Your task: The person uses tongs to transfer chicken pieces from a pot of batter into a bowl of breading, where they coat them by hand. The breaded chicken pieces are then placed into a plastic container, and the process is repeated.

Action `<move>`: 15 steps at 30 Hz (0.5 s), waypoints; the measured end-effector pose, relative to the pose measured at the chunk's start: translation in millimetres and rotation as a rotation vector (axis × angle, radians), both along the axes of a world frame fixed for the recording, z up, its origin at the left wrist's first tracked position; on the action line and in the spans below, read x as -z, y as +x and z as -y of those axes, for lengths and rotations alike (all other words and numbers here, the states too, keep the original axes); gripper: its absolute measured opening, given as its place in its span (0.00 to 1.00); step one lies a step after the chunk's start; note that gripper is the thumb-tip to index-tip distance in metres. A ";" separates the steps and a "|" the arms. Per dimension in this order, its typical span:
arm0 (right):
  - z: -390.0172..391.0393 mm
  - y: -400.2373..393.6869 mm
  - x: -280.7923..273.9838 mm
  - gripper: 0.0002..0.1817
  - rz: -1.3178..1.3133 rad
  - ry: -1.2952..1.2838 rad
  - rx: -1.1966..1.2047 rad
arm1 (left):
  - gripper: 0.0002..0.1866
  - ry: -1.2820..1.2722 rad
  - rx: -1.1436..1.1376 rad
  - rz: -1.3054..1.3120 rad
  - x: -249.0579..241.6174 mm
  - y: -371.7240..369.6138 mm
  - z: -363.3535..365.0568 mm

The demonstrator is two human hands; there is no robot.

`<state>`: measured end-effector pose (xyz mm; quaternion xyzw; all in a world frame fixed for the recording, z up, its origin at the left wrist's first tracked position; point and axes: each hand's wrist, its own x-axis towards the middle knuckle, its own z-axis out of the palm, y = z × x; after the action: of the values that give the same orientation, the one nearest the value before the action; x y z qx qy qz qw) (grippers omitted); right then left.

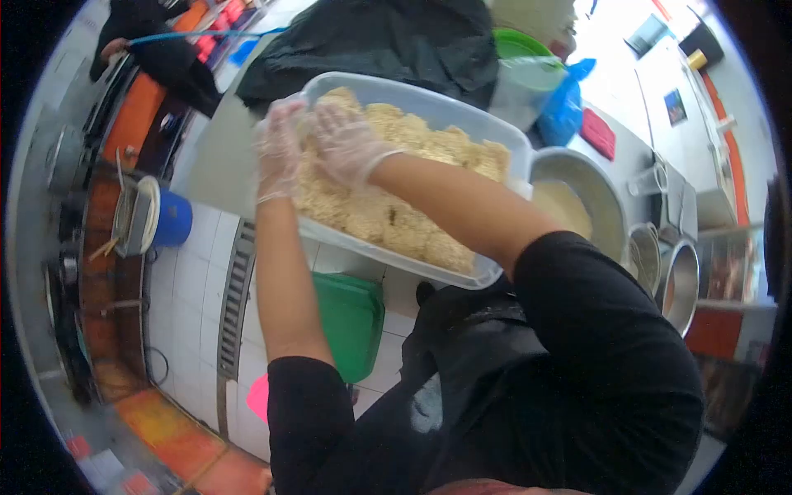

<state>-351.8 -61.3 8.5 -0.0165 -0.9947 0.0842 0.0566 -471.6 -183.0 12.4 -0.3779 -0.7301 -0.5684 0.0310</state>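
Observation:
A clear plastic tub (516, 140) filled with crumb-coated pieces (404, 198) stands at the table's edge in front of me. My left hand (280, 148), in a clear plastic glove, is at the tub's left end, its fingers pointing up along the rim; whether it grips anything there is hard to tell. My right hand (346, 144), gloved the same way, lies flat with fingers spread on the coated pieces near the upper left corner. The two hands are close beside each other.
Black plastic (379, 45) lies behind the tub. To the right are a metal bowl (610, 198) with pale contents, a blue bag (561, 107) and a red cloth (598, 134). A green lid (351, 326) is below. A person (165, 62) stands at upper left.

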 end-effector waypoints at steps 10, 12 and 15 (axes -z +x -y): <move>-32.5 85.5 -55.5 0.18 -0.534 -0.355 0.063 | 0.31 -0.394 0.074 -0.326 52.4 -87.2 25.2; -60.2 166.0 -84.4 0.11 -0.441 -0.352 0.068 | 0.30 -0.446 0.142 -0.263 54.4 -107.9 48.2; -130.7 370.7 -97.0 0.09 -0.067 0.203 0.273 | 0.29 -0.539 0.083 -0.175 10.7 -51.7 27.5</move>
<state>18.9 69.4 105.5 -0.1429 -0.9842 -0.0245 0.1017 -523.3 -210.5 1.7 -0.4496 -0.8335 -0.3198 -0.0309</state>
